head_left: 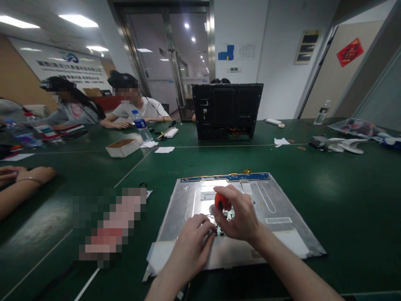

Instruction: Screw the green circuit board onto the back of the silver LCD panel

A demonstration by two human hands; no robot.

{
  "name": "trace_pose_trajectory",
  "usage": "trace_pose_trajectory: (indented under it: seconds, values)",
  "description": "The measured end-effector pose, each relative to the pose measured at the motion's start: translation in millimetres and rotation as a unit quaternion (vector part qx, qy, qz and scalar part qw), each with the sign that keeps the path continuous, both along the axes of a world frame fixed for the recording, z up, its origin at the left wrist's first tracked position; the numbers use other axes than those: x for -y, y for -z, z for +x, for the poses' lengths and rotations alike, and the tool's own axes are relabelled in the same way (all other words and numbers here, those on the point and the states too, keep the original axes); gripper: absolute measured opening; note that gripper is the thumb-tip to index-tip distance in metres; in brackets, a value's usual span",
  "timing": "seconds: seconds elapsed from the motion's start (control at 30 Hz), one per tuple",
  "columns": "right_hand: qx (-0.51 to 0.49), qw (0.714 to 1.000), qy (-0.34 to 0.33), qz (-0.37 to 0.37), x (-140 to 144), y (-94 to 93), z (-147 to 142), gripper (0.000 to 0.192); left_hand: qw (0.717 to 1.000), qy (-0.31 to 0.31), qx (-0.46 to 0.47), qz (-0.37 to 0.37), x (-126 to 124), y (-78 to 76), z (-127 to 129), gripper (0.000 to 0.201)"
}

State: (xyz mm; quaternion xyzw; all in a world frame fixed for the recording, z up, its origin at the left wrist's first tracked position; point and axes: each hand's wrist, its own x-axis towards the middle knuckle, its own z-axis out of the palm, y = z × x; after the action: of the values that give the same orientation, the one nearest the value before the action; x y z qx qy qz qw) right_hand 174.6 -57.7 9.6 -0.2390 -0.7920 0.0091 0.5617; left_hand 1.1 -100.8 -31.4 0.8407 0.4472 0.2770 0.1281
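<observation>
A flat silver display panel (pixel 272 217) lies back side up on the green table, with a blue circuit strip (pixel 216 178) along its far edge. My right hand (pixel 241 213) is closed round the red handle of a screwdriver (pixel 220 201), held over the middle of the panel. Its shaft and tip are mostly hidden by my fingers. Below it, a small green circuit board (pixel 229 215) shows between my hands. The fingers of my left hand (pixel 194 242) are bent and drawn together at the board's near left side; what they pinch is hidden.
Left of the panel lies a blurred-out pinkish item (pixel 117 221). Further back are an open white box (pixel 123 147), a water bottle (pixel 142 126) and a black monitor housing (pixel 227 110). Co-workers sit at the left; one's forearm (pixel 19 188) rests nearby. White gloves (pixel 344 145) lie far right.
</observation>
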Motion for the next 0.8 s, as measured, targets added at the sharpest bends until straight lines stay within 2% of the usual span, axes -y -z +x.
trace_pose_trajectory:
  seconds: [0.13,0.37,0.63,0.8]
  values:
    - [0.008,1.0,0.021,0.001,-0.6,0.8,-0.4,0.035,1.0,0.003,0.001,-0.002,0.2,-0.6,0.5,0.017]
    - [0.012,0.999,-0.022,-0.021,1.8,-2.5,2.9,0.046,1.0,0.006,0.002,-0.015,1.8,-4.3,2.9,0.017]
    - [-0.001,1.0,0.025,0.011,-0.5,-0.5,-2.1,0.036,1.0,0.003,0.004,-0.018,2.5,-0.7,0.0,0.017]
    - [0.012,1.0,-0.005,-0.012,1.4,-1.5,1.6,0.042,1.0,0.007,0.004,-0.017,2.6,-2.0,0.7,0.016]
